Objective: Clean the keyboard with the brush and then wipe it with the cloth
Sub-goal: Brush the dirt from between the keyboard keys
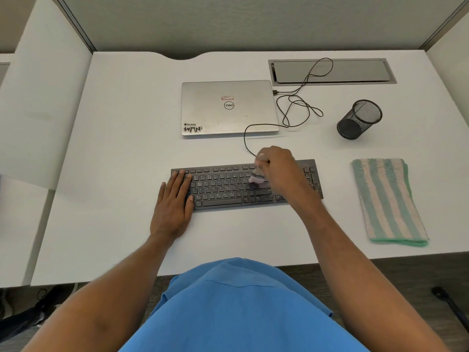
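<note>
A black keyboard [223, 189] lies across the middle of the white desk [114, 148]. My right hand [279, 168] grips a small brush [257, 177] whose pale pink bristles touch the keys right of the keyboard's centre. My left hand [175, 199] lies flat with straight fingers on the keyboard's left end. A folded cloth [388, 201] with green and beige stripes rests on the desk to the right of the keyboard, apart from both hands.
A shut silver laptop [228, 107] sits behind the keyboard, with a looping black cable [297, 107] running from it. A black mesh pen cup [359, 119] stands at the right rear. A grey cable hatch [330, 71] is set in the desk's back right.
</note>
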